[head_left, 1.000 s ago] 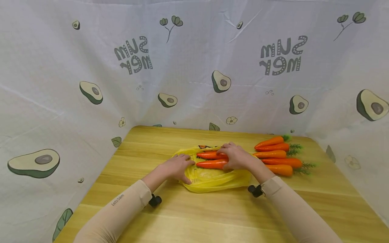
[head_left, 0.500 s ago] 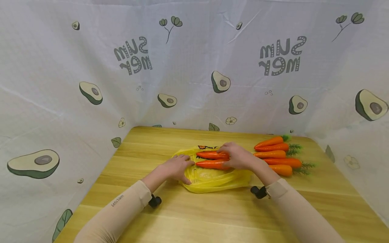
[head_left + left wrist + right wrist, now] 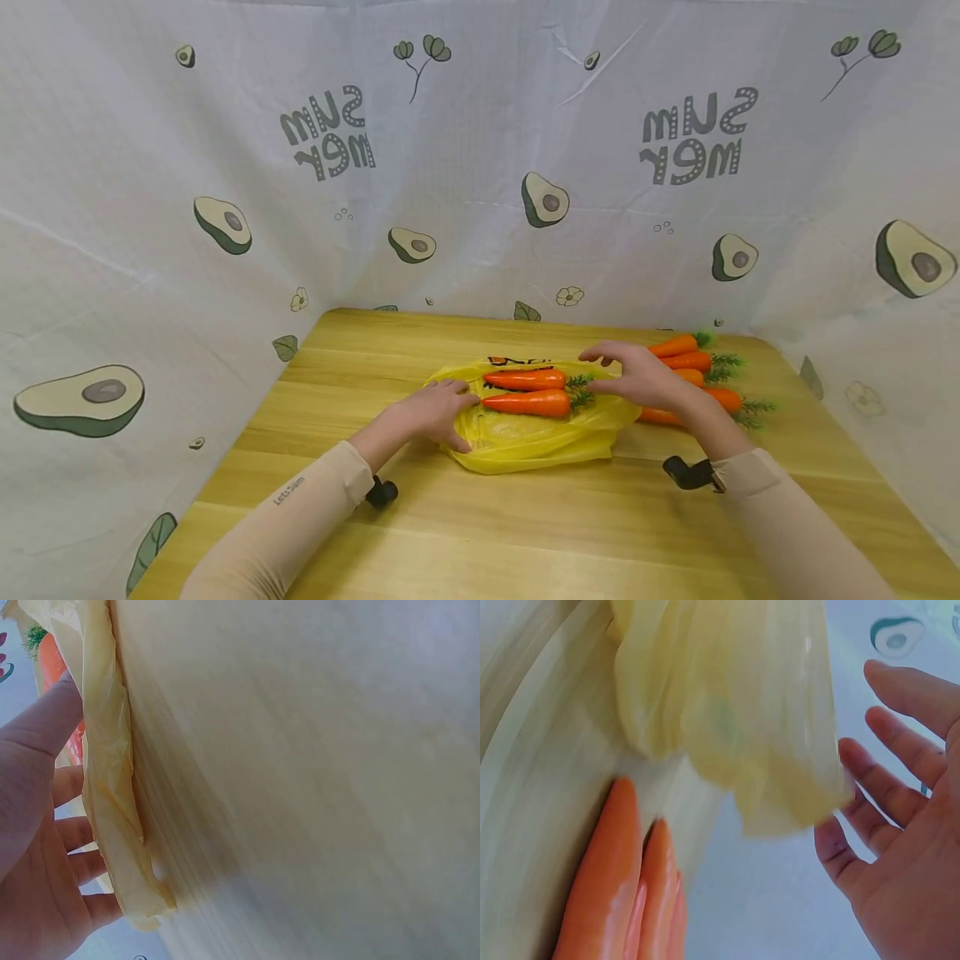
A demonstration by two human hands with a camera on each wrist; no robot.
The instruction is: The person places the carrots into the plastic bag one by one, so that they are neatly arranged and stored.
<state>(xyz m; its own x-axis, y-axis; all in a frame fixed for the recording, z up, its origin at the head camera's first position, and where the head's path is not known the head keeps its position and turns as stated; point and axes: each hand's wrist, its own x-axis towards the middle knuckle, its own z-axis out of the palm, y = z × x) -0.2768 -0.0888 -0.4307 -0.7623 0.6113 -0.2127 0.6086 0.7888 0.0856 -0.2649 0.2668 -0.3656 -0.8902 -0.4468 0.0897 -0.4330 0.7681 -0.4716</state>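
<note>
Two orange carrots, an upper one [image 3: 525, 380] and a lower one [image 3: 528, 403], lie side by side on the yellow plastic bag [image 3: 517, 458], tips pointing left, green tops showing. My left hand [image 3: 435, 414] rests at the bag's left end, thumb and fingers spread. In the left wrist view its fingertips are hidden behind the bag's folded edge [image 3: 109, 750]. My right hand [image 3: 637, 375] is just right of the carrots' tops, holding nothing. Its fingers [image 3: 889, 784] are spread and loosely bent beside the bag's edge [image 3: 780, 750] in the right wrist view.
Several more carrots [image 3: 723, 400] lie in a pile on the right of the wooden table [image 3: 487, 533], partly hidden by my right hand and forearm. A white cloth [image 3: 465, 167] printed with avocados hangs around the back and sides.
My right hand has let go of the two carrots and moved right, uncovering their green tops. The carrots stay on the bag, and my left hand has hardly moved.
</note>
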